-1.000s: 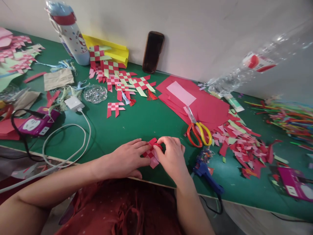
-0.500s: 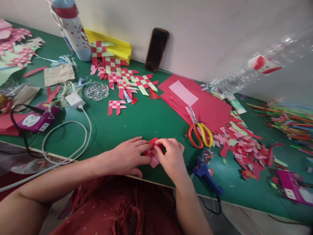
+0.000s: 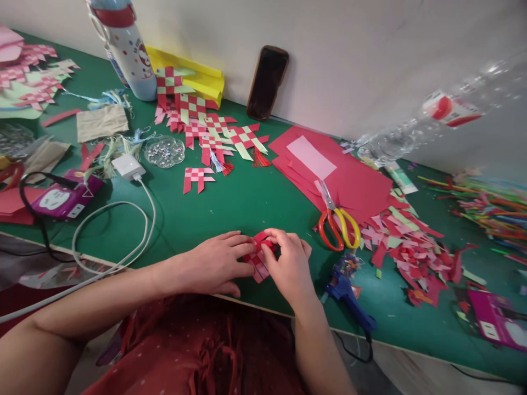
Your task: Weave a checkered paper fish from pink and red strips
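Close to the table's front edge lies a small woven paper piece (image 3: pixel 259 269) in red and pink checks, partly covered by my fingers. My left hand (image 3: pixel 218 263) rests flat with fingers spread, its fingertips pressing on the left side of the weave. From the right, my right hand (image 3: pixel 290 263) pinches a red paper strip (image 3: pixel 261 237) between thumb and index finger at the weave's upper edge. The strip bows up a little. Its far end is hidden by my fingers.
Scissors (image 3: pixel 337 222) and a blue glue gun (image 3: pixel 349 299) lie right of my hands, beside paper scraps (image 3: pixel 420 258). Red sheets (image 3: pixel 362 189), woven fish (image 3: pixel 197 178), a phone (image 3: pixel 267 82) and a bottle (image 3: pixel 135 60) are farther back. A white cable (image 3: pixel 148 219) loops at left.
The red strip at the weave's top now bows up more in my right fingers. My left hand stays nearly in place, and the view has shifted slightly.
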Tool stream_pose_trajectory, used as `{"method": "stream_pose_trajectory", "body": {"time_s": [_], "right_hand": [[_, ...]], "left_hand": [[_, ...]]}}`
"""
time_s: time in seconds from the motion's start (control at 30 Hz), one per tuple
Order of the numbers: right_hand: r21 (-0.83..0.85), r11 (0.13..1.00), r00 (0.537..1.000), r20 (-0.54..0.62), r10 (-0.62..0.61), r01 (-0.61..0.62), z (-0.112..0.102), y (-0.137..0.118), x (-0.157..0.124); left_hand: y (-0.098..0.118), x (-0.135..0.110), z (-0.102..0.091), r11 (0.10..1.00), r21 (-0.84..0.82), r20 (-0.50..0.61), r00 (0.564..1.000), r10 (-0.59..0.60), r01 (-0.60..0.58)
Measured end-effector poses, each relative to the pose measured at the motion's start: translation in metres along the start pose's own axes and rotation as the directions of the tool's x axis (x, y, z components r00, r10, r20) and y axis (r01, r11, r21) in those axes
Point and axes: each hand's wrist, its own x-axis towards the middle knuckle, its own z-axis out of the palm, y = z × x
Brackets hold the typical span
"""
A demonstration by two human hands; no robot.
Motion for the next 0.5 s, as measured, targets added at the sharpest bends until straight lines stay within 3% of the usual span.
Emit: {"method": "stream_pose_trajectory", "body": {"time_s": [0.1,0.3,0.5], "right_hand": [[0.012,1.0,1.0,-0.001,-0.008,0.008,0.0,0.0,-0.001],[0.044,0.999,1.0,-0.026,-0.017,0.018,-0.003,-0.001,-0.005],[0.09,0.996,0.996,-0.086,-0.008,0.016,0.001,-0.002,-0.011]], "left_hand": [[-0.001,0.003,0.003,1.0,0.018,-0.028,1.0,-0.001,0.002],[-0.003,0.017,0.018,0.994,0.077,-0.194,0.979,-0.059,0.075],[-0.002,0.028,0.032,0.967,-0.017,-0.309,0.919,-0.245,0.253]]}}
